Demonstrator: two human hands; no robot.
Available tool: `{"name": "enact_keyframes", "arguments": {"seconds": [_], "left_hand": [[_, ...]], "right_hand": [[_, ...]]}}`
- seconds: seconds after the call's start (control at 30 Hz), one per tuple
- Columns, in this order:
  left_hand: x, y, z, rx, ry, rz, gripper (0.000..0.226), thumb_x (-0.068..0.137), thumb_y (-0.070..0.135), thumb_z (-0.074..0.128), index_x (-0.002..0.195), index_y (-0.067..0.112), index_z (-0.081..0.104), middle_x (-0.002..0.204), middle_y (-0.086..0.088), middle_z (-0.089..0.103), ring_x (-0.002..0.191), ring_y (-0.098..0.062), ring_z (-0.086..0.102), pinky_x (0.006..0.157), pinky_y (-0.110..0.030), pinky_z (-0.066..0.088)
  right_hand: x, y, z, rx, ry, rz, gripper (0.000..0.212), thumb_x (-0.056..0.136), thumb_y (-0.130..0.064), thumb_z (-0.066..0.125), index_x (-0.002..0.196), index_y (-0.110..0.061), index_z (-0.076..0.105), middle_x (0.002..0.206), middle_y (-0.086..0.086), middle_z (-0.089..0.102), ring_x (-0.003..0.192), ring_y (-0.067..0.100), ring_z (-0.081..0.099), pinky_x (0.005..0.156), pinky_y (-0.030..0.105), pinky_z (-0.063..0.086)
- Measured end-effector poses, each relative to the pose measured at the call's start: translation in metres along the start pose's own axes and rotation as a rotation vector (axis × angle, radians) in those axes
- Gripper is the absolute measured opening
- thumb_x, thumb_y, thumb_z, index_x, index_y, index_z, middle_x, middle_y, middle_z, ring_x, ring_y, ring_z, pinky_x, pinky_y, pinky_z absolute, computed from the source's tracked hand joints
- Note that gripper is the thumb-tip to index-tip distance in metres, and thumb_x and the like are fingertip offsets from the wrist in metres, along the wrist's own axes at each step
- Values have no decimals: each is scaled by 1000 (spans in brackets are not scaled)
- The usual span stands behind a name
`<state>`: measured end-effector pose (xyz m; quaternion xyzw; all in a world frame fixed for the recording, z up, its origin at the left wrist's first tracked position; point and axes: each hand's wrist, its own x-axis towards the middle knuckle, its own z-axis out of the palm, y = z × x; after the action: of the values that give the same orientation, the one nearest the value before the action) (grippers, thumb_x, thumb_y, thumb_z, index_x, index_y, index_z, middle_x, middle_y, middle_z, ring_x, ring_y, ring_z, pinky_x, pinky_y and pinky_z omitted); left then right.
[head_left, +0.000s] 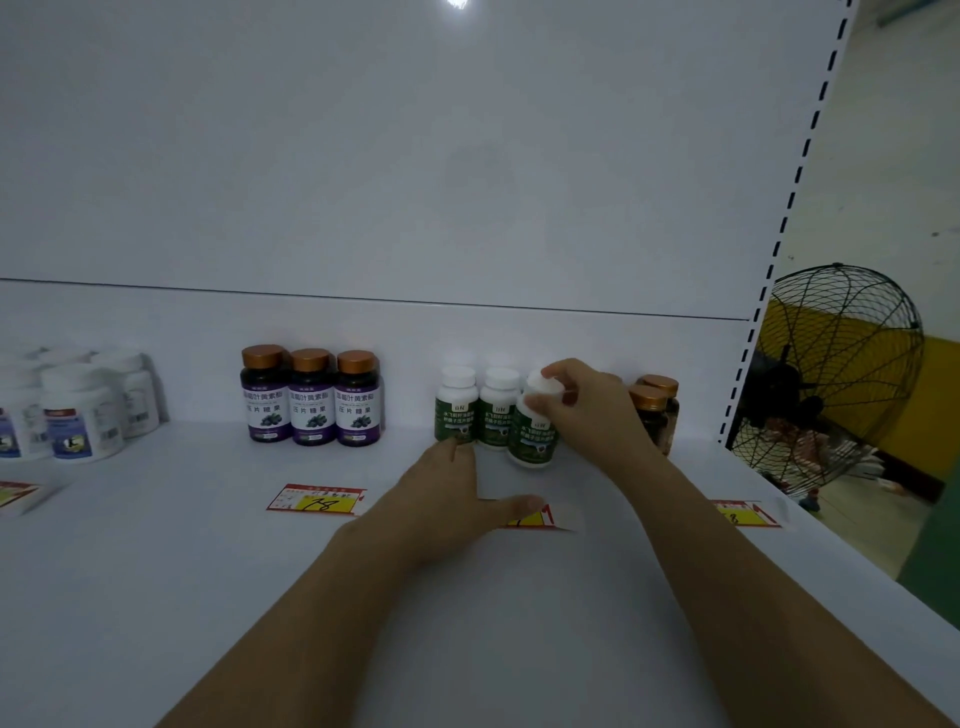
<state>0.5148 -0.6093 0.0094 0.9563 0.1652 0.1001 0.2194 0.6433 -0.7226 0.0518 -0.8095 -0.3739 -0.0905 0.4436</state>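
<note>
Three white bottles with green labels stand near the back of a white shelf (156, 545). My right hand (587, 410) grips the rightmost green-label bottle (535, 436) round its white cap and neck, and that bottle leans slightly forward of the other two green-label bottles (478, 415). My left hand (447, 499) lies flat on the shelf in front of them, fingers straight, fingertips by the leftmost bottle's base. Its thumb rests on a red-and-yellow price tag (540, 517), which it partly hides.
Three dark bottles with purple labels and copper caps (311, 397) stand to the left, with a price tag (314, 500) before them. White bottles (78, 410) are at far left. Amber bottles (655, 410) stand behind my right hand. A black fan (841, 374) stands past the shelf's right end.
</note>
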Motion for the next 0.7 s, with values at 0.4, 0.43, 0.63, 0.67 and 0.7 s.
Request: {"name": "enact_keyframes", "arguments": {"seconds": [0.4, 0.43, 0.63, 0.67, 0.7], "left_hand": [[-3, -5, 11, 303, -185, -96, 117, 70, 89, 23, 150, 8, -7, 158, -10, -10, 147, -22, -6, 119, -36, 0], [-3, -5, 10, 301, -190, -97, 117, 70, 89, 23, 150, 8, -8, 158, -10, -11, 146, -22, -7, 119, -36, -1], [-3, -5, 9, 285, -201, -98, 116, 72, 87, 25, 149, 8, -11, 158, -8, -14, 146, -21, -10, 117, -35, -4], [-3, -5, 9, 282, -202, -97, 116, 72, 87, 25, 149, 8, -12, 158, -8, -14, 146, -21, -11, 117, -36, -5], [-4, -5, 9, 275, -202, -95, 116, 73, 86, 26, 149, 8, -12, 158, -8, -15, 146, -21, -11, 117, -36, -5]], "right_hand": [[12, -17, 12, -318, 19, -134, 38, 88, -32, 61, 123, -17, 55, 122, 10, 50, 115, 27, 45, 92, 29, 33], [17, -27, 14, -346, 11, -181, 37, 90, -31, 58, 124, -15, 54, 122, 11, 51, 117, 28, 44, 95, 30, 33], [59, -71, 53, -738, -321, -240, 39, 99, -34, 41, 132, -15, 44, 130, 12, 46, 119, 29, 45, 102, 40, 31], [63, -73, 60, -809, -368, -234, 40, 100, -36, 38, 133, -15, 43, 131, 12, 44, 120, 28, 45, 104, 42, 29], [65, -74, 68, -863, -390, -235, 40, 101, -36, 37, 134, -14, 43, 131, 13, 43, 119, 29, 46, 104, 43, 28]]}}
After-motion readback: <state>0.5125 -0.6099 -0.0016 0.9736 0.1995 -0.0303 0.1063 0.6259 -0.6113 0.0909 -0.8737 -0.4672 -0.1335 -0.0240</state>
